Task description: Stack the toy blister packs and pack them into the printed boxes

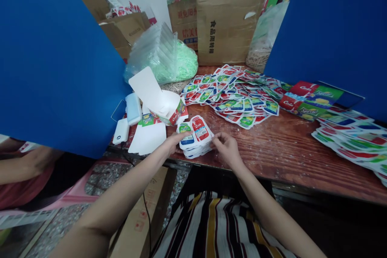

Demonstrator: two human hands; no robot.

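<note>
Near the front edge of a brown wooden table (pixel 290 153), both my hands hold a small stack of die-cut printed cards (pixel 195 137) with red cola and green soda pictures. My left hand (pixel 175 139) grips the stack's left side, fingers curled under it. My right hand (pixel 226 147) pinches the stack's right edge with thumb and fingers. Just behind the stack lies a half-folded white carton (pixel 160 102) with the same print on its outside.
Several loose printed cards (pixel 236 94) are spread across the table's middle, more sheets (pixel 353 137) at the right. A white power bank (pixel 121 131) and case (pixel 133 108) lie left. Cardboard boxes (pixel 226 24) and a plastic bag (pixel 163 56) stand behind. Another person's arm (pixel 27 163) is at far left.
</note>
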